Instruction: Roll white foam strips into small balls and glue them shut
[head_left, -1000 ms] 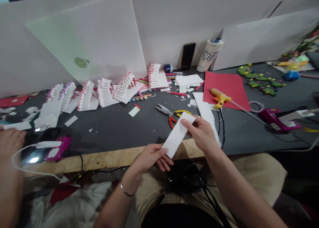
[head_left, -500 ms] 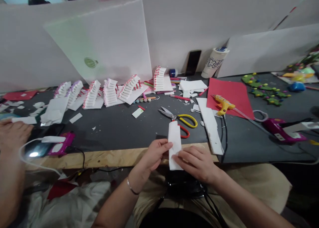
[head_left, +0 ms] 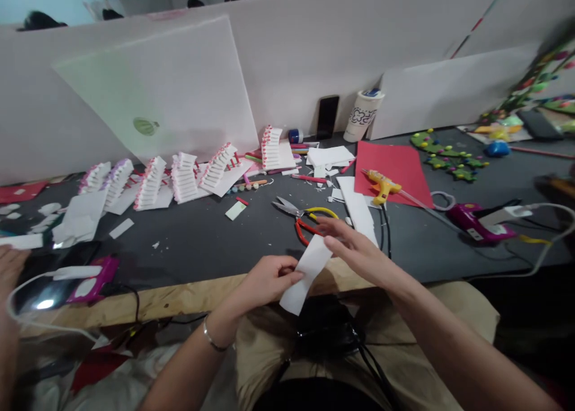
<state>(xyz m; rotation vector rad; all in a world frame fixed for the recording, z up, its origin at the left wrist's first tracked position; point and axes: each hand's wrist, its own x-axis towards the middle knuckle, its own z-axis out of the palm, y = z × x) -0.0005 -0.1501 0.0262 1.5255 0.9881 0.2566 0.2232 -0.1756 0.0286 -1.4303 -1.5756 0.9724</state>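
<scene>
A blank white strip of paper or thin foam (head_left: 305, 276) slants over the table's front edge above my lap. My left hand (head_left: 274, 279) pinches it along its left side, thumb on top and the other fingers curled under. At its upper right end, my right hand (head_left: 359, 252) grips the corner, with the thumb on the strip and the fingers reaching past its edge. Just beyond lie open scissors (head_left: 299, 213) with one red and one yellow handle, partly behind my right fingers. Right of them is a long white foam piece (head_left: 359, 207), its lower end hidden by my right hand.
A yellow glue gun (head_left: 381, 188) rests on red foam (head_left: 417, 183), with its cord trailing forward. Several pink-tipped white stair-like pieces (head_left: 150, 183) line the back left. A patterned cup (head_left: 363, 114) stands by the panel. Another person's hand (head_left: 9, 267) is at far left.
The strip has turned from upright to slanting, its lower end swinging left. My right hand has moved from its lower part to its upper end. The camera view has shifted right.
</scene>
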